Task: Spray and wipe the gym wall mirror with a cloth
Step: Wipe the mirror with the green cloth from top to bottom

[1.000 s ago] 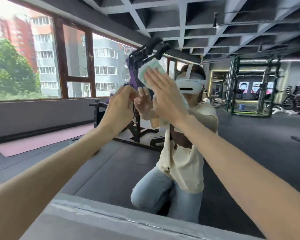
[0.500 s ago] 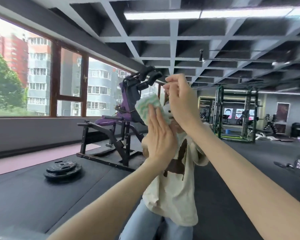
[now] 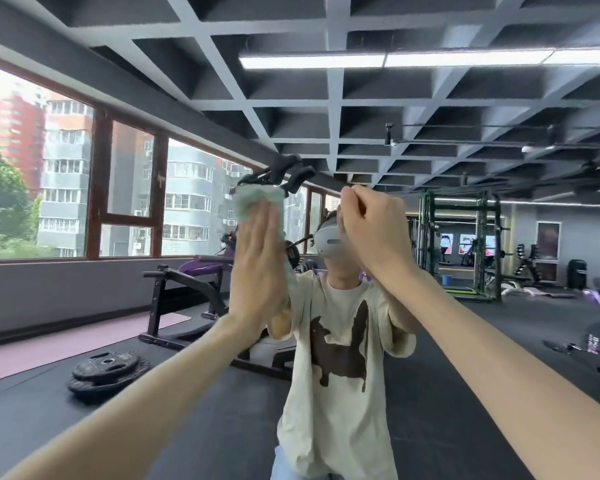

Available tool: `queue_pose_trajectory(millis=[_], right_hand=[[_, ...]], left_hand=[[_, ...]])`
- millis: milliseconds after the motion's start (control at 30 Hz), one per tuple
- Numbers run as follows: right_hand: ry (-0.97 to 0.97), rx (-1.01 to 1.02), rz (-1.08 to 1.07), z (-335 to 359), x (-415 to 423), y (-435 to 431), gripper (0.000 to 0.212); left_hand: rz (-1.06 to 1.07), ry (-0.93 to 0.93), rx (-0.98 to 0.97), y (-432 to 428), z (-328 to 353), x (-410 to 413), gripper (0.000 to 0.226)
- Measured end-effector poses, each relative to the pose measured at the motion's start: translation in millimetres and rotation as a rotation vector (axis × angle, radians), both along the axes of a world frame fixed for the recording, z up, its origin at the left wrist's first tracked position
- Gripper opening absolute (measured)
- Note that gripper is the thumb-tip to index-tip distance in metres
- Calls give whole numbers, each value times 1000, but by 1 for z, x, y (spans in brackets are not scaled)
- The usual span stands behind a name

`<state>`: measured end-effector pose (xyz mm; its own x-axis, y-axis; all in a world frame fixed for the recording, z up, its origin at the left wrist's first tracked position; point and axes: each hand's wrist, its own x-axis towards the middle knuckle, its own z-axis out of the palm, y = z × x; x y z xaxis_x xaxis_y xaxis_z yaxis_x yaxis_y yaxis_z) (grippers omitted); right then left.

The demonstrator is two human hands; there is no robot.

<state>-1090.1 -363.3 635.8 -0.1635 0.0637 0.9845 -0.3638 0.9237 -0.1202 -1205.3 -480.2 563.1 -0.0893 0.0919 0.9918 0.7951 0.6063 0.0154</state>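
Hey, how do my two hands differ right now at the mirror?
The left hand is flat, fingers straight, pressing the green-and-white cloth to the mirror; the right hand is curled into a loose fist with no cloth. The right hand sits slightly higher than the left hand. Both are raised near head height, arms extended.

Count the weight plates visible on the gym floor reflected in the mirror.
2, stacked at lower left: the upper plate lies on the lower plate. More may be hidden beneath.
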Motion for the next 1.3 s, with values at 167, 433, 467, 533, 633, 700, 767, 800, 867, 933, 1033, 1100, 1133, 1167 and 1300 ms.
queue_pose_trajectory(millis=[167,433,467,533,633,700,767,800,867,933,1033,1100,1133,1167,1300], right_hand=[[-21,22,-66,6,-3,-11,45],[11,6,-145,-36,14,18,50],[14,1,-143,-41,16,21,50],[28,34,-161,-49,23,24,47],[60,74,-188,-53,35,29,37],[81,78,-218,-53,40,33,31],[85,96,-247,-53,41,36,29],[85,102,-249,-54,42,36,29],[87,110,-248,-57,44,38,32],[65,132,-268,-62,50,41,34],[29,146,-323,-73,61,51,31],[18,97,-345,-78,65,59,31],[14,63,-339,-80,66,62,32],[15,28,-321,-82,66,63,31],[14,-16,-301,-86,64,63,30]], left_hand=[[-124,171,-414,-32,7,-16,58],[-45,149,-137,10,5,0,87],[-74,296,-364,10,-7,2,83],[-66,458,-624,-9,2,-10,80],[-16,200,-229,-23,40,-26,90],[-107,-27,195,-7,53,-9,80],[-142,12,236,24,45,13,78],[-172,111,62,40,32,22,78],[-224,401,-430,58,2,33,67],[-208,534,-682,45,6,26,61],[-70,369,-389,24,48,7,73],[-52,150,3,28,65,5,79],[-76,53,162,40,63,13,78],[-87,17,237,52,52,21,75],[-195,400,-406,61,-23,34,64]])
